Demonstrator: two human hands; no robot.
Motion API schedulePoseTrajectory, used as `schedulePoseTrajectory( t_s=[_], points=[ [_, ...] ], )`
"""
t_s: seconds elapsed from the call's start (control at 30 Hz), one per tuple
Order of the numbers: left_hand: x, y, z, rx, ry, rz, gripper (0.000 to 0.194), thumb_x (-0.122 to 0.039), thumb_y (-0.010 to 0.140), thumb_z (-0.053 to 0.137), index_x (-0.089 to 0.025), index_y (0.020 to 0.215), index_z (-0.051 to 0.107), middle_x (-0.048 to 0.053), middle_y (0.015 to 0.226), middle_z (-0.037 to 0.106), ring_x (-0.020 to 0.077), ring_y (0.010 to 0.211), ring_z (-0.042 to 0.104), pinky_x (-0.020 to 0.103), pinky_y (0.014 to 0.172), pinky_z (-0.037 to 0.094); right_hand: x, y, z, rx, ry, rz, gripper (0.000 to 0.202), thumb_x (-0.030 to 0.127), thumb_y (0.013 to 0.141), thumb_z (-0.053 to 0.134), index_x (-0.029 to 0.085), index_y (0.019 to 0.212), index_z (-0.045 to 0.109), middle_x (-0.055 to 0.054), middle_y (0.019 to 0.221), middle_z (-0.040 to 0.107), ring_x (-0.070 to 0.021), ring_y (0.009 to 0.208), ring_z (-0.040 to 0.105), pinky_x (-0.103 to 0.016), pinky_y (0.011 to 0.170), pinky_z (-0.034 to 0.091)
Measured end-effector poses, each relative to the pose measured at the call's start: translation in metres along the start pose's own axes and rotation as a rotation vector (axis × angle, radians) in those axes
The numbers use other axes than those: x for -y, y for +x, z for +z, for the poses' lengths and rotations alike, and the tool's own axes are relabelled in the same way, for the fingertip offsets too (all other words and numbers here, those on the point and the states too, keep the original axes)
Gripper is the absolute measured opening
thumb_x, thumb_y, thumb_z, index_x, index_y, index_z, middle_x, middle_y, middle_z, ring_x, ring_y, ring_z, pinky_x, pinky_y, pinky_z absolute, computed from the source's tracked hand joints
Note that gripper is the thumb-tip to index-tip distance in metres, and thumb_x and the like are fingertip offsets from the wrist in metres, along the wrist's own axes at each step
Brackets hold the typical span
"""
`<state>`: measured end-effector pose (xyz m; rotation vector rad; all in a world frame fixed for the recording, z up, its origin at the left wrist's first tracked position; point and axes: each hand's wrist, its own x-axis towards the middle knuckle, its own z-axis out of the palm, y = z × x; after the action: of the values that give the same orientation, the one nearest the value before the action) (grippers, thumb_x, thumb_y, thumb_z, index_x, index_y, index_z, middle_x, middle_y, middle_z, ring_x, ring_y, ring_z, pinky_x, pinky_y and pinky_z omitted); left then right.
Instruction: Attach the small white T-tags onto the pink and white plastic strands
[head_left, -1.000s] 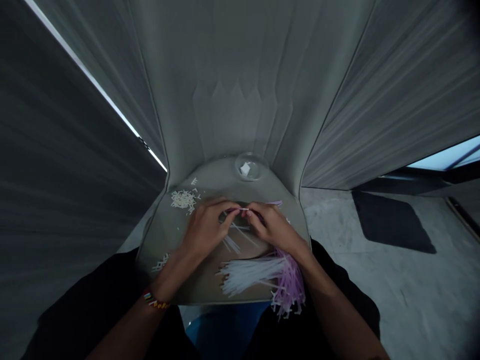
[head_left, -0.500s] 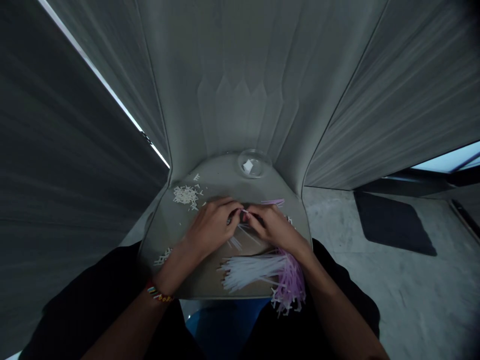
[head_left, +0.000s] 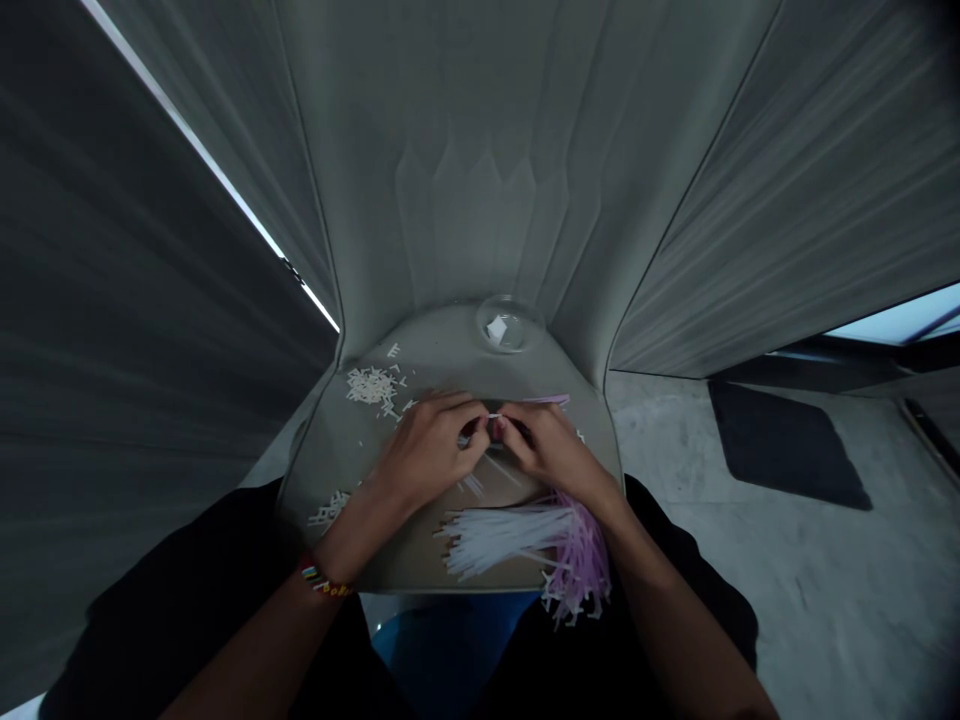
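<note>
Chair seat (head_left: 446, 350) covered in little craft bits, basically. Left hand (head_left: 431, 445) and right hand (head_left: 555, 445) meet around the middle of it, fingers of both pinched on a tiny pale strip (head_left: 494, 416) that bridges the small gap between them. It's mostly hidden, so I can't tell its full shape. Some loose white strips (head_left: 472, 486) lie on the seat just below the hands, and a few purple strips (head_left: 553, 399) poke out past the right one's knuckles.

Closer to the front edge there's a fat bundle of strips (head_left: 495, 540), white at one end and purple at the other, right beside the right forearm. Over on the left, a pile of small white pieces (head_left: 370, 385) sits past the left hand, plus another white cluster (head_left: 328, 508) near that forearm. Toward the backrest (head_left: 480, 120), a clear round dish (head_left: 523, 335) has one white piece (head_left: 496, 328) inside. Oh, and there's a colorful beaded bracelet (head_left: 322, 577) on the left wrist.
</note>
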<state>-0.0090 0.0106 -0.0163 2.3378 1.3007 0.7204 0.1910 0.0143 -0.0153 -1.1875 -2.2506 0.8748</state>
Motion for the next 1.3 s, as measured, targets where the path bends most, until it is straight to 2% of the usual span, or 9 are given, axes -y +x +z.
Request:
schedulePoseTrajectory(
  t_s=[0.43, 0.8, 1.07, 1.3],
  points=[
    [-0.0010, -0.0012, 0.0003, 0.004, 0.010, -0.053, 0.016, -0.017, 0.092, 0.055, -0.021, 0.080, 0.064, 0.002, 0.081, 0.066, 0.0164, 0.078, 0.061, 0.030, 0.075, 0.045, 0.0026, -0.0012, 0.0061, -0.017, -0.048, -0.006, 0.022, 0.020, 0.104, 0.042, 0.021, 0.087, 0.056, -0.001, 0.079, 0.065, -0.0144, 0.071, 0.057, -0.027, 0.071, 0.035],
    [0.0000, -0.0014, -0.0004, 0.034, 0.052, -0.023, 0.020, -0.019, 0.092, 0.053, -0.020, 0.072, 0.059, 0.000, 0.072, 0.057, 0.0158, 0.072, 0.056, 0.031, 0.073, 0.043, 0.0019, -0.0028, 0.0059, -0.019, -0.108, 0.041, 0.021, 0.023, 0.105, 0.043, 0.023, 0.115, 0.060, -0.005, 0.097, 0.075, -0.0191, 0.085, 0.069, -0.029, 0.077, 0.041],
    [-0.0010, -0.0006, 0.0001, 0.006, 0.039, -0.047, 0.021, -0.017, 0.092, 0.053, -0.020, 0.072, 0.060, 0.001, 0.073, 0.060, 0.0155, 0.072, 0.057, 0.031, 0.072, 0.044, 0.0035, -0.0012, 0.0024, -0.018, -0.045, -0.001, 0.020, 0.019, 0.103, 0.046, 0.020, 0.097, 0.065, -0.004, 0.087, 0.072, -0.0166, 0.078, 0.065, -0.027, 0.076, 0.041],
    [-0.0032, -0.0003, -0.0005, -0.003, 0.014, -0.045, 0.018, -0.017, 0.093, 0.053, -0.020, 0.078, 0.064, 0.002, 0.078, 0.064, 0.0163, 0.077, 0.060, 0.031, 0.076, 0.045, 0.0034, 0.0010, 0.0058, -0.100, 0.126, 0.061, 0.022, 0.023, 0.103, 0.046, 0.019, 0.094, 0.066, -0.001, 0.081, 0.070, -0.0143, 0.073, 0.063, -0.025, 0.070, 0.041]
  ],
)
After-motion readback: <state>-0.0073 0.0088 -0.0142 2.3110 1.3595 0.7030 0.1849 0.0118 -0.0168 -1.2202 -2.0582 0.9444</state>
